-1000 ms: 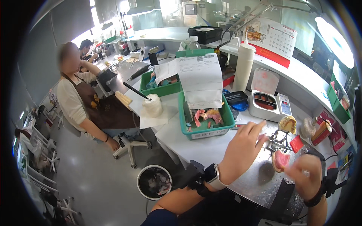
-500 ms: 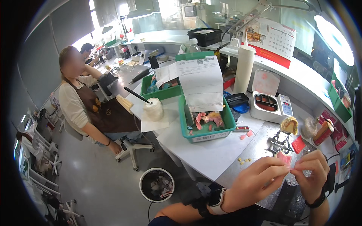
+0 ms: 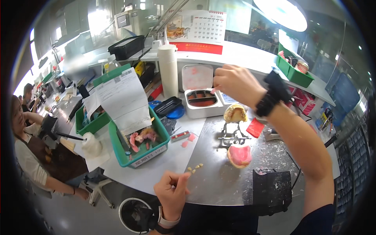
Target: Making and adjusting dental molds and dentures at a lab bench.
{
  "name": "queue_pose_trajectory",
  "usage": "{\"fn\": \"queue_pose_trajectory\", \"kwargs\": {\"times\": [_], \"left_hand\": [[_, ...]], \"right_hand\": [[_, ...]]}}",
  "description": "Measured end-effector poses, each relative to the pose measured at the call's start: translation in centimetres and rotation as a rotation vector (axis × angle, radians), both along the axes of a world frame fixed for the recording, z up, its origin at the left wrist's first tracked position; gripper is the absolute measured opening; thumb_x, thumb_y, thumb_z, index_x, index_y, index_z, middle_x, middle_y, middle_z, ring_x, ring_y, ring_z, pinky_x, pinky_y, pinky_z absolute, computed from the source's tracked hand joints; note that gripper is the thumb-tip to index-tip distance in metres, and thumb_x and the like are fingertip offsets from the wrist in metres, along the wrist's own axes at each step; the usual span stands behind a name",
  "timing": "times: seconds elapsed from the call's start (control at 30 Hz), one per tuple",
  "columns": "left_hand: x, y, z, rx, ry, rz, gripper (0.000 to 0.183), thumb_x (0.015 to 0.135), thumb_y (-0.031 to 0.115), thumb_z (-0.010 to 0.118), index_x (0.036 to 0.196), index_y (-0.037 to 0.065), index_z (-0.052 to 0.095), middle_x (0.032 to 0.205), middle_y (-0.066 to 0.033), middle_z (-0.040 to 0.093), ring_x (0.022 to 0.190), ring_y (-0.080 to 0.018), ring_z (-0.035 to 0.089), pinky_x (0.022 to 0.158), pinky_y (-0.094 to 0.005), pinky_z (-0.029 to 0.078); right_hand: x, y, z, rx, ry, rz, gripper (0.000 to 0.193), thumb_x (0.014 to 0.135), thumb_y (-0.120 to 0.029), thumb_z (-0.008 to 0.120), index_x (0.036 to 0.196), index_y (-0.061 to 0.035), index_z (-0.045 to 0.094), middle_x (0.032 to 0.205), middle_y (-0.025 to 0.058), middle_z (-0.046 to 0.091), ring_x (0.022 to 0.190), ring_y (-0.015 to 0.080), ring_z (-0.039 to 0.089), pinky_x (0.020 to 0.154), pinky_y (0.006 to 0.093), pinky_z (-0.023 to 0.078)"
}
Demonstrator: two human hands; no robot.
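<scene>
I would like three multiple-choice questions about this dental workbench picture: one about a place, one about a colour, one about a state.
1. Where is the right hand?
A. over the white wax box
B. inside the green tray
C. on the black block

2. What colour is the tray that holds the denture parts and the paper sheet?
A. red
B. green
C. yellow

3. How is the lid of the white wax box?
A. shut
B. taken off and lying on the floor
C. open, standing up behind the box

Answers:
1. A, the hand is raised above the box, a small pink piece at its fingertips.
2. B, its walls are green.
3. C, the lid stands up and the reddish compartments show.

The left hand is near the small teeth on the table.
</scene>
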State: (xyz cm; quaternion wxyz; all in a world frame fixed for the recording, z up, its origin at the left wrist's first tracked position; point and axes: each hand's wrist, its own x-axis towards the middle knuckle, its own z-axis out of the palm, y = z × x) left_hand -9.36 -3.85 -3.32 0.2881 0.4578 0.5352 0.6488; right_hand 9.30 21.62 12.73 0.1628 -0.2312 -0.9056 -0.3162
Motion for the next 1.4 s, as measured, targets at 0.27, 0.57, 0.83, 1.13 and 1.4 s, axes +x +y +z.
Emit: {"fn": "queue_pose_trajectory", "kwargs": {"times": [0.27, 0.57, 0.83, 1.13, 1.4], "left_hand": [[0.2, -0.4, 1.5, -0.001, -0.012, 0.005, 0.042, 0.108, 0.026, 0.046, 0.085, -0.002, 0.068, 0.048, 0.0006, 0.049, 0.041, -0.0042, 0.043, 0.044, -0.0204, 0.029], [0.7, 0.2, 1.9, -0.008, -0.035, -0.017, 0.037, 0.11, 0.023, 0.039, 0.102, -0.002, 0.066, 0.049, 0.0007, 0.051, 0.044, -0.0035, 0.043, 0.047, -0.0206, 0.031], [-0.3, 0.1, 1.5, -0.022, -0.006, -0.009, 0.034, 0.11, 0.02, 0.036, 0.113, 0.001, 0.063, 0.061, -0.0018, 0.059, 0.053, -0.0047, 0.047, 0.051, -0.022, 0.037], [-0.3, 0.5, 0.0, 0.14, 0.031, -0.003, 0.023, 0.105, 0.007, 0.04, 0.12, 0.003, 0.058, 0.089, -0.0055, 0.063, 0.061, -0.0075, 0.047, 0.058, -0.0228, 0.04], [-0.2, 0.9, 3.8, 0.11, -0.023, -0.075, 0.039, 0.094, -0.002, 0.057, 0.132, 0.006, 0.057, 0.108, -0.0066, 0.067, 0.074, -0.0098, 0.056, 0.058, -0.0222, 0.042]], "right_hand": [[-3.5, 4.2, -4.2, -0.373, -0.08, -0.257, 0.007, 0.075, -0.021, 0.072, 0.077, -0.0161, 0.076, 0.081, 0.0037, 0.073, 0.084, 0.0228, 0.07, 0.077, 0.0356, 0.051], [-3.4, 4.8, -4.8, -0.354, -0.127, -0.269, 0.009, 0.073, -0.025, 0.072, 0.075, -0.0175, 0.076, 0.081, 0.0039, 0.072, 0.083, 0.0225, 0.069, 0.082, 0.0356, 0.047], [-2.9, 3.7, -4.1, -0.008, -0.183, 0.075, 0.018, 0.084, -0.03, 0.066, 0.08, -0.0123, 0.067, 0.085, 0.0023, 0.061, 0.081, 0.0191, 0.06, 0.079, 0.0347, 0.042], [-2.4, 1.2, -3.3, 0.044, -0.008, 0.041, 0.011, 0.076, -0.011, 0.067, 0.075, -0.009, 0.056, 0.082, 0.0061, 0.054, 0.082, 0.0228, 0.056, 0.081, 0.0365, 0.043], [-3.3, -9.7, 0.1, 0.041, 0.227, 0.313, 0.016, 0.071, -0.005, 0.07, 0.08, -0.0071, 0.057, 0.082, 0.0061, 0.056, 0.072, 0.0258, 0.054, 0.069, 0.0388, 0.042]]}}
